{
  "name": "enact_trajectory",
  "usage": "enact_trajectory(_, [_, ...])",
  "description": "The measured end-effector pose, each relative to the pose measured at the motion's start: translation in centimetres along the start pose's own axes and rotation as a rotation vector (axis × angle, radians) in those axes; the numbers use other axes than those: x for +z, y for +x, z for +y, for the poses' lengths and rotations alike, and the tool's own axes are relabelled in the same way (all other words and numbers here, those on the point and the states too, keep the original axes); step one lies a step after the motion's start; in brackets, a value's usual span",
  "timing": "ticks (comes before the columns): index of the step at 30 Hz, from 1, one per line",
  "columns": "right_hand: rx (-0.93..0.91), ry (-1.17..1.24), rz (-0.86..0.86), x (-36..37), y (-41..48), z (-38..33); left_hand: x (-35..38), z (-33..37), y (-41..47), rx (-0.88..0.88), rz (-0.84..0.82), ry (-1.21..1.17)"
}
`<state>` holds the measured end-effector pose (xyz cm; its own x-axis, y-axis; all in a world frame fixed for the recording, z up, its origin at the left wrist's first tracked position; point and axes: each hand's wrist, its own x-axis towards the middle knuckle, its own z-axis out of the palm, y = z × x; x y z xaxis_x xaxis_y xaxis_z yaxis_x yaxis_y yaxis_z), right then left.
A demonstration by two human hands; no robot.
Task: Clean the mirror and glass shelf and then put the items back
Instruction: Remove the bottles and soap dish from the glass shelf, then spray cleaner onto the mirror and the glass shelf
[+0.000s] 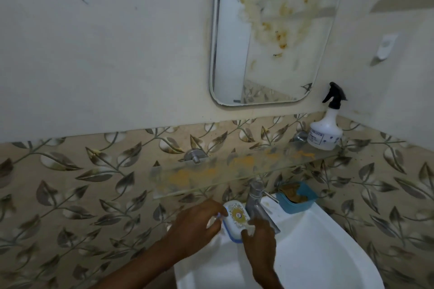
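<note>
Glass shelf [211,175] on two metal wall mounts, smeared with orange-yellow grime. Only a white spray bottle [326,129] on it, upright, far right end. White sink [328,253] rim below carries a soap case [236,219] and a blue tub [297,198].

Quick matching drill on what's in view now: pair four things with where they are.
Things:
1. spray bottle
2. soap box
3. blue tub
4. yellow smears

Places:
A. on the basin rim, right of the tap
B. right end of the glass shelf
C. across the glass shelf's surface
D. between both hands over the basin

Pairs: 1-B, 2-D, 3-A, 4-C
</note>
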<state>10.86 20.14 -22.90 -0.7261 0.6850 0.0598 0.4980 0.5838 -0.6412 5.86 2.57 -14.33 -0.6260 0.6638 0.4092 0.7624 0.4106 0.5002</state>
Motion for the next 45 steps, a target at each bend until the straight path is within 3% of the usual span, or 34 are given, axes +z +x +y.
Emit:
enact_trajectory(3, [-0.077,0.123,0.024,-5.4,-0.2,0.2,-3.0,3.1,0.8,0.058,-0.030,0.008])
enact_trajectory(10, [-0.123,0.242,0.209,-15.3,2.8,-0.7,-9.1,6.9,6.7,0.158,0.211,-0.006])
enact_trajectory(13, [-0.144,0.299,0.329,-18.0,5.1,-1.5,-10.0,7.1,9.1,0.146,0.220,-0.003])
enact_trajectory(20, [-0.116,0.455,0.439,-22.4,13.7,-3.2,-9.7,5.7,12.1,0.100,0.157,-0.019])
enact_trajectory(28, [0.035,0.478,0.371,-25.8,25.6,-4.9,-10.0,4.9,16.5,0.093,0.125,-0.067])
enact_trajectory(37, [-0.049,0.527,0.411,-25.1,30.7,-4.5,-9.3,6.0,17.9,0.119,0.046,-0.164])
enact_trajectory(41, [-0.074,0.481,0.604,-26.3,29.2,-5.7,-10.9,6.6,17.8,0.181,0.120,-0.209])
enact_trajectory(45, [-0.266,0.464,0.814,-29.9,25.8,-8.3,-13.4,7.1,18.0,0.254,0.227,-0.160])
